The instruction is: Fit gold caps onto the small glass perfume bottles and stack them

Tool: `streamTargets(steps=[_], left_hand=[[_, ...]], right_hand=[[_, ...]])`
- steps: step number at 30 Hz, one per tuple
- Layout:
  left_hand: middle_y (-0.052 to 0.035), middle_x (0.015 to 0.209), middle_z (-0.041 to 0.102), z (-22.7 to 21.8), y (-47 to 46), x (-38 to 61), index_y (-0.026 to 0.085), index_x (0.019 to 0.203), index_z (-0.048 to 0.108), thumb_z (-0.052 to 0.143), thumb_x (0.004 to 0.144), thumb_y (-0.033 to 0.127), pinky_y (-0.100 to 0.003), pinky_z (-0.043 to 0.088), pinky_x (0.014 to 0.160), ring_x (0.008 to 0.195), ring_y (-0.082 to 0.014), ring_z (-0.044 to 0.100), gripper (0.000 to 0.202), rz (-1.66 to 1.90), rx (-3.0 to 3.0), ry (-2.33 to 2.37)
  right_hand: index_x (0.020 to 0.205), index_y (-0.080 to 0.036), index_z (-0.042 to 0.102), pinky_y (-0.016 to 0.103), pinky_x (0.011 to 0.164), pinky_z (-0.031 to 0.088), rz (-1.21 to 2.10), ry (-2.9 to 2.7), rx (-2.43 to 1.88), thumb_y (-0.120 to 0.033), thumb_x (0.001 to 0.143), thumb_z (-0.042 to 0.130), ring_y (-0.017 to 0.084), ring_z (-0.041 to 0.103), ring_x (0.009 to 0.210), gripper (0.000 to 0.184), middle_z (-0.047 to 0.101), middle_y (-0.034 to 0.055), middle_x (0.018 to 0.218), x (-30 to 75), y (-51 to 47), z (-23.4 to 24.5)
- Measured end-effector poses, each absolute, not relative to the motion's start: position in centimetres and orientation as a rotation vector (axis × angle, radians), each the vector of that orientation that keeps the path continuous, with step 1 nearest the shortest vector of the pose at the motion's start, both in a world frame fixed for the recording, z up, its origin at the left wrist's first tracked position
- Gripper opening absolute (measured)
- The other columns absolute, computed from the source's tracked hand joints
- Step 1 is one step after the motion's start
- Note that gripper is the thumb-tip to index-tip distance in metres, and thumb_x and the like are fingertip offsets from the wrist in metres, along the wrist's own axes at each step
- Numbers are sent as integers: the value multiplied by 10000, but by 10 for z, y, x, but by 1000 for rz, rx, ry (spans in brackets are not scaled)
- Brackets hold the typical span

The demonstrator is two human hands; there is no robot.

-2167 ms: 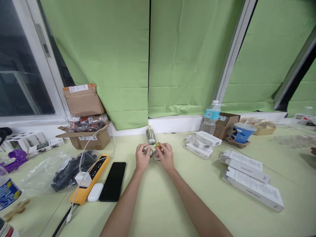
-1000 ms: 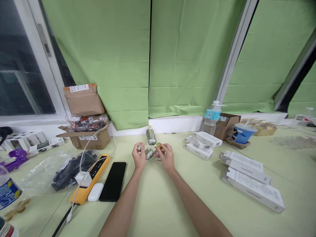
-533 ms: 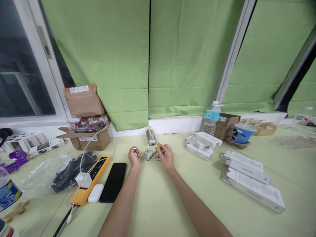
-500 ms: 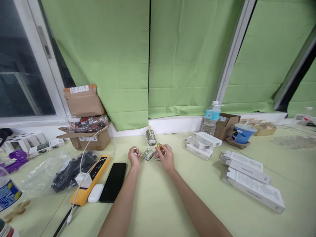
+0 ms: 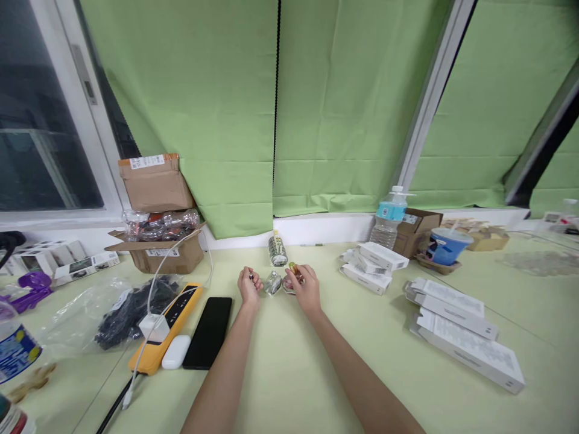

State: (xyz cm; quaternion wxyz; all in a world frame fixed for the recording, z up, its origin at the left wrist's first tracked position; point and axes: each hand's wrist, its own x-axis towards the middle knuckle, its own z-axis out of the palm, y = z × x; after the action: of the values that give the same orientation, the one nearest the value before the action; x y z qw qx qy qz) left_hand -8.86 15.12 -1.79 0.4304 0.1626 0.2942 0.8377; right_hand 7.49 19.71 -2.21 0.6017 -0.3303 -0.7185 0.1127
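Note:
My left hand (image 5: 250, 288) is closed in a loose fist around a small object, mostly hidden by the fingers. Just right of it on the table is a clear, shiny container (image 5: 272, 282) with silvery contents. The fingers of my right hand (image 5: 307, 289) pinch a small yellow-green piece (image 5: 292, 267) above a low clear dish (image 5: 288, 284), partly covered by the hand. Its contents look pinkish but are too small to make out. Behind both hands, a clear jar (image 5: 277, 252) of dark and silvery bits is near the wall.
To the left are a black phone (image 5: 208, 333), a white earbud case (image 5: 176, 352), an orange power strip (image 5: 147, 357) with cables, and an open cardboard box (image 5: 169, 260). White boxes (image 5: 465, 343), a water bottle (image 5: 388, 218) and a blue cup (image 5: 447, 246) stand right.
The view has shifted very slightly. My left hand keeps its closed shape, and my right hand still pinches the yellow-green piece over the dish.

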Motion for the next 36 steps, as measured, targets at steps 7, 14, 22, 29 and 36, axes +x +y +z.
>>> streamTargets(steps=[7, 14, 22, 29, 36], left_hand=[[115, 482, 382, -15, 152, -85, 209, 915, 505, 712, 729, 613, -152, 211, 387, 356, -43, 310, 490, 2151, 443, 830], [94, 413, 332, -15, 151, -83, 175, 684, 493, 605, 732, 752, -172, 202, 349, 324, -50, 286, 589, 2104, 448, 919], [86, 457, 313, -15, 153, -86, 215, 636, 365, 527, 735, 812, -184, 208, 351, 343, -64, 298, 626, 2096, 394, 861], [95, 480, 317, -17, 152, -85, 214, 747, 435, 581, 799, 661, -174, 215, 379, 359, -68, 291, 473, 2099, 492, 869], [76, 520, 420, -14, 147, -79, 200, 936, 583, 615, 845, 458, -184, 277, 442, 415, -82, 354, 276, 2213, 766, 1148]], right_hand=[[902, -223, 649, 353, 725, 475, 257, -1670, -771, -498, 923, 554, 230, 554, 844, 293, 599, 66, 863, 75, 198, -22], [899, -218, 644, 348, 709, 473, 279, -1668, -772, -515, 924, 549, 225, 549, 834, 313, 596, 64, 864, 75, 199, -23], [899, -218, 646, 347, 699, 467, 294, -1666, -766, -534, 924, 539, 224, 541, 828, 334, 592, 64, 856, 75, 198, -22], [879, -220, 641, 349, 725, 460, 258, -1673, -771, -532, 925, 541, 224, 545, 827, 331, 598, 62, 850, 75, 198, -23], [871, -219, 637, 358, 735, 459, 247, -1674, -764, -544, 927, 529, 229, 547, 821, 347, 599, 66, 847, 75, 198, -21]])
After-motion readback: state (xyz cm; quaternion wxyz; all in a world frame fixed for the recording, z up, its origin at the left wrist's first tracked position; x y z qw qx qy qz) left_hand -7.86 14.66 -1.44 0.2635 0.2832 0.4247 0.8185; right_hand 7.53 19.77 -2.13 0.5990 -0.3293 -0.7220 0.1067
